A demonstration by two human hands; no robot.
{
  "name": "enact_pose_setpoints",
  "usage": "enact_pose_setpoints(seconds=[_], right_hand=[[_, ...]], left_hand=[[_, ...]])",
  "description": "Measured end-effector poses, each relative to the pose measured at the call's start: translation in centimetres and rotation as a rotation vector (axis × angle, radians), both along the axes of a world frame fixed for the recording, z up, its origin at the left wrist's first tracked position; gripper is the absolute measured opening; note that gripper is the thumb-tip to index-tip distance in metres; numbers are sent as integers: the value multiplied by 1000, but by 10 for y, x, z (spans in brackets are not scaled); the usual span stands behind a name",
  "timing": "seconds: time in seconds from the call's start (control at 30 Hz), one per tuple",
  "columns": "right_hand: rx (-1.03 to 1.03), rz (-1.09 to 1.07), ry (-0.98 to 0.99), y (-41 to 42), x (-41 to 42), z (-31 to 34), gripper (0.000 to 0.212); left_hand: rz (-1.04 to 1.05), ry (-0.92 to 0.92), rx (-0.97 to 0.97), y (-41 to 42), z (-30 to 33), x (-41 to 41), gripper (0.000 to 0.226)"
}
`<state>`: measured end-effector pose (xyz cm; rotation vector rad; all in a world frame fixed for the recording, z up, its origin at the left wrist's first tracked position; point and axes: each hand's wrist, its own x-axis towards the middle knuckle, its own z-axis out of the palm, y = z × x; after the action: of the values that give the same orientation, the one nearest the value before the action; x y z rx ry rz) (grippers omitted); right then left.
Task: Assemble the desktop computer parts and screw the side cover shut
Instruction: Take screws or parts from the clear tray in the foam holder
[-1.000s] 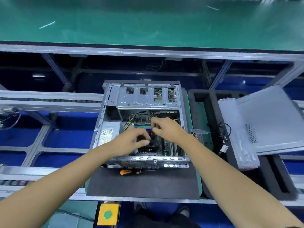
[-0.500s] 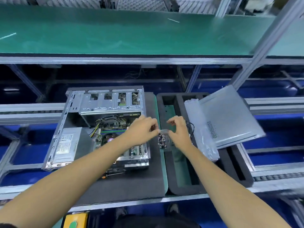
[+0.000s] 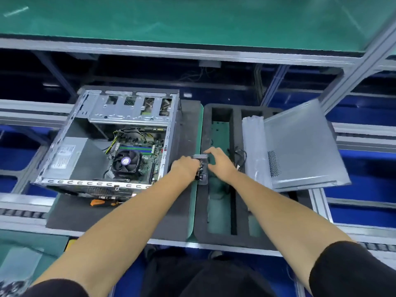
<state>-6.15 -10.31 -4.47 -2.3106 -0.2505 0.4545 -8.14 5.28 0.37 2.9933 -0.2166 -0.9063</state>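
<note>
expansion card (image 3: 201, 168) between hands | left fingers (image 3: 194, 166) clamp it | right fingers (image 3: 211, 151) grip its top

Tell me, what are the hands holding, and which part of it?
Both hands hold a small bagged circuit card over the foam tray. The left hand grips its left edge; the right hand pinches its top right edge.

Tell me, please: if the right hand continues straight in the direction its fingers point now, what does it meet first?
The right hand points up-left, its fingers on the small bagged part it holds together with the left hand. Beyond that, probably the open computer case, though depth is unclear.
</note>
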Motion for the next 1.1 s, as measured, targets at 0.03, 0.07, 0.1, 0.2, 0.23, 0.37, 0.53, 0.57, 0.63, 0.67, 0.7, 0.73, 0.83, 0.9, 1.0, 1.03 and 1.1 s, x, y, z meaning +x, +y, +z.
enact_pose_setpoints(seconds=[0.03,0.07,0.1,0.2,0.23,0.37,0.53,0.57,0.63,0.67,0.7,0.73,0.83,0.9,1.0,1.03,1.1], right_hand=[[0,8,4,2,3,-3,41],[-1,10,8,4,7,-5,37],[3,5,12,6,10,-7,32],[51,-34,22,9,20,-12,18],[63,-44,23,9,23,-13,14],[49,-42,17,8,35,-16,15],[23,-31,-16,9,43,-22,16],[20,-29,-18,9,44,-23,16],[14,-36,-17,10,46,-24,21],[9,-40,-15,10,47,-24,26],[6,-40,-11,10,48,-24,27],[8,-39,-5,10,49,-25,25],[39,-31,21,8,52,-28,11],[49,-28,28,8,53,-30,11],[46,-26,26,8,53,-31,11],[44,-24,23,8,54,-32,11],[43,-22,18,7,55,-32,11]], left_hand=[[82,-7,-55,0,-5,-2,35],[180,-10,-116,0,-10,-4,32],[270,-16,-175,-2,-14,-5,29],[663,4,-448,-7,-22,-6,18],[771,15,-527,-8,-26,-6,15],[664,-36,-539,-6,-36,-14,14],[537,-100,-517,-5,-55,-14,13],[540,-87,-533,-5,-56,-13,7],[438,-79,-484,-6,-58,-13,6],[415,-102,-455,-6,-58,-12,7],[391,-95,-446,-7,-57,-12,9],[351,-90,-436,-7,-59,-10,11],[326,-86,-432,-8,-54,-5,11],[213,-92,-345,-8,-57,1,10],[191,-99,-369,-7,-63,4,12],[162,-99,-351,-8,-63,3,10],[193,-101,-378,-8,-65,2,12]])
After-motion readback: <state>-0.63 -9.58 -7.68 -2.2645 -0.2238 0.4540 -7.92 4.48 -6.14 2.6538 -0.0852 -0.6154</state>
